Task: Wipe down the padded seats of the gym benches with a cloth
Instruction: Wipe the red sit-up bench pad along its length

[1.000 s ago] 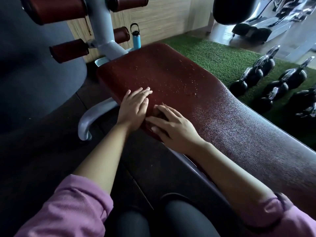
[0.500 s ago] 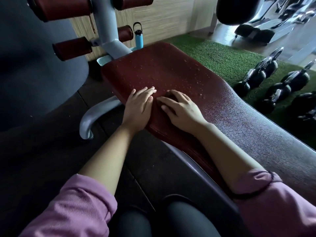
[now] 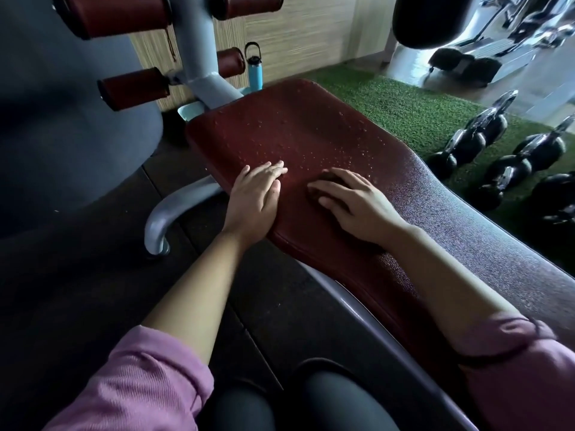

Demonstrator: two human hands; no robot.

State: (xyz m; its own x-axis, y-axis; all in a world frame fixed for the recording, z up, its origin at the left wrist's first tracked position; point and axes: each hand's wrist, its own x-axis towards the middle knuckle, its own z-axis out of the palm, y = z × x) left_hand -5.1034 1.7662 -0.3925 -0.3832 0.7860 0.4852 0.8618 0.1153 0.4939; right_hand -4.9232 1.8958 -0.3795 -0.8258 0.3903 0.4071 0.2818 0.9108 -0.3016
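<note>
Bench pad (image 3: pixel 311 132) dark red, droplet-speckled.

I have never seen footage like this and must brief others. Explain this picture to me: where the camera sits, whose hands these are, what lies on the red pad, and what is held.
The camera is worn on a person's head, looking down at their own arms. The red pad is a gym bench seat, speckled with droplets. The left hand rests flat on the pad's near edge, holding nothing. The right hand presses a small dark cloth onto the pad; most of it is hidden under the fingers. Behind stand a blue bottle and kettlebells on green turf.
</note>
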